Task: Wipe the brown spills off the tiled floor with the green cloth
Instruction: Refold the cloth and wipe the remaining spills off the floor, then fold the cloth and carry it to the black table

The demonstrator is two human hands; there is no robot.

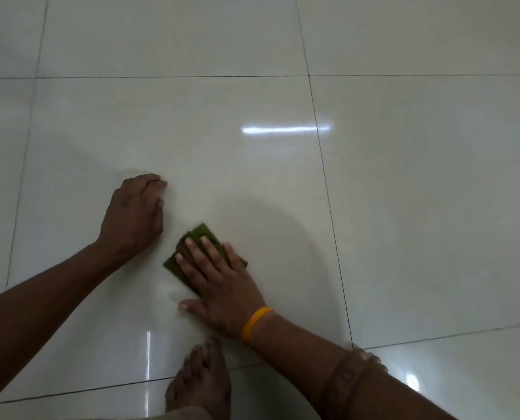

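Wiping is judged to be the step in hand. At the left, the left hand [134, 213] is seen planted on the tiled floor [404, 177], its fingers curled under and grasping nothing; it appears to serve as a brace. Just beside its fingertips a tiny dark speck [170, 191] is noted on the tile; whether it is spill residue cannot be told. Towards the centre, the green cloth [202, 232], folded, is pressed flat to the floor under the straight, spread fingers of the right hand [219, 283]; it is not gripped, only held down. A yellow band [254, 324] is worn at that wrist. No clear brown spill is made out on the visible tiles, though glare and blur limit the check. A bare foot [201, 386] is seen at the lower edge. The next move is judged to call for steady downward pressure and a sweep of the cloth, probably towards the speck.
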